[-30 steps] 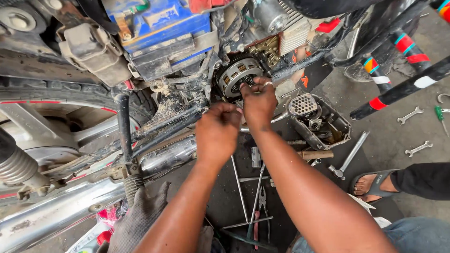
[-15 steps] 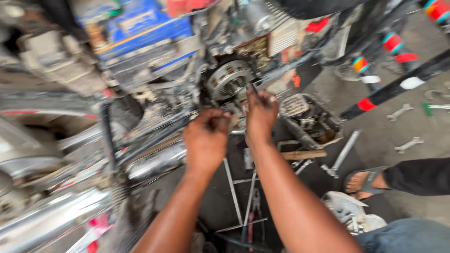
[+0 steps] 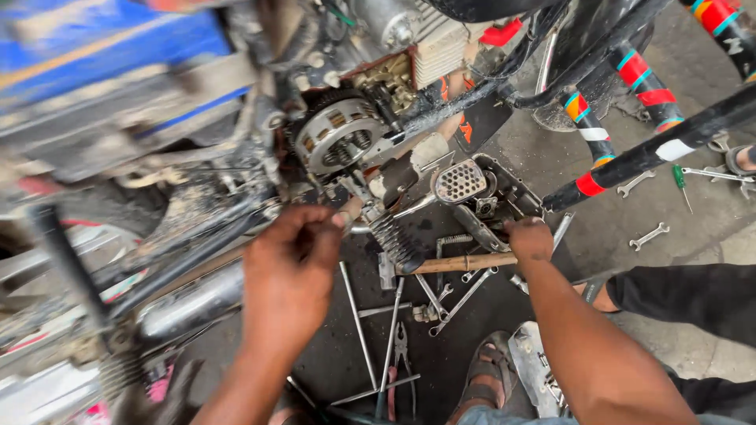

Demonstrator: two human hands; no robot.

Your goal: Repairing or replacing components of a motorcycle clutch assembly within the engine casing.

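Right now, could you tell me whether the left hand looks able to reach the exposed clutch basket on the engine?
Probably yes: the left hand hovers just below the clutch basket, whose face is uncovered, with only small fittings between them.

The whole left part of the scene is smeared by motion blur: the blue box (image 3: 102, 55) at the far left and the frame parts under it have no sharp edges. The left hand (image 3: 287, 275) is blurred too, so whatever its fingertips pinch cannot be told. The right hand (image 3: 529, 240) covers the end of the wooden handle (image 3: 461, 264). Both forearms run off the near edge. At the right edge a sandalled foot (image 3: 742, 160) is cut off.
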